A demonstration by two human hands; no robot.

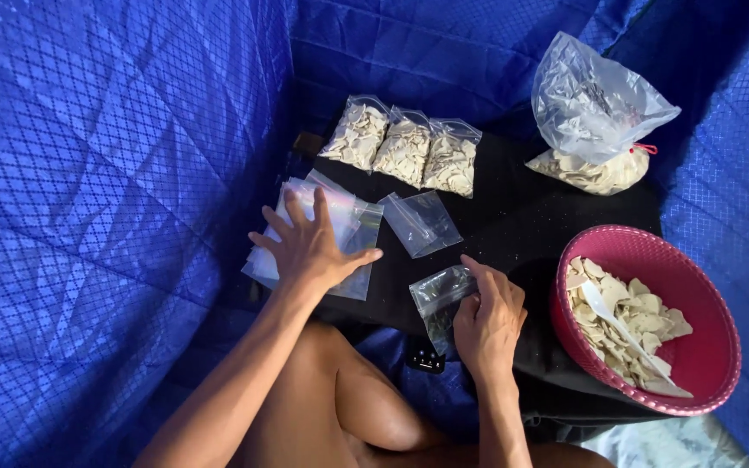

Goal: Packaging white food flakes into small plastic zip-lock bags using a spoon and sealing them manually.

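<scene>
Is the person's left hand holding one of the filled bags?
No, the left hand lies flat on a stack of empty clear bags, while the three filled bags lie untouched further back on the black surface.

black cloth (513,217) under bags (405,149), basket (704,347)

1. Only 1 view is given, taken from a camera worn on the head.
2. It is aimed steeply down and forward, over the knees, onto a black cloth (513,217).
3. The scene is seen from close by: the left hand (309,247) and right hand (487,321) are framed near the centre.
4. The edges are filled by blue tarp (88,173); no 2nd view is shared.
</scene>
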